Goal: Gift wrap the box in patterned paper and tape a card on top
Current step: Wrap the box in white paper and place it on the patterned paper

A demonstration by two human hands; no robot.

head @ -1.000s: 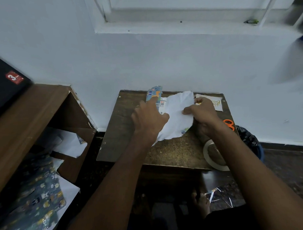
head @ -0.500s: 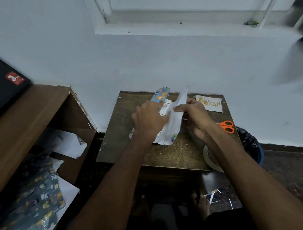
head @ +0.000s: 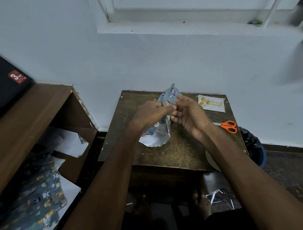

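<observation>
In the head view, the small dark wooden surface (head: 182, 153) sits in the centre of the frame against a pale wall, and both hands meet over its far half. The left hand (head: 150, 115) has its grip closed on the patterned paper (head: 170, 95), fingers curled round the fold at the sheet's upper part, while the right hand (head: 190, 115) pinches the same blue printed flap from the other side, thumb and fingertips pressed to it. The paper stands up between the two hands, its printed face towards the camera at the top, and its white underside spreads out on the surface just below the left wrist (the box itself is hidden inside the paper and behind the hands, so I cannot tell how it lies). In the upper right of the surface lies the card (head: 212, 103), flat, white with gold balloons and gold lettering, well apart from the hands. Just below it, near the right edge, rest the orange-handled scissors (head: 227, 126). A pale roll of tape (head: 212, 161) shows at the lower right edge of the surface, partly covered by the right forearm. At the left of the frame a brown shelf (head: 34, 109) holds loose white sheets, and more patterned wrapping paper (head: 36, 201) lies in the lower left corner.
</observation>
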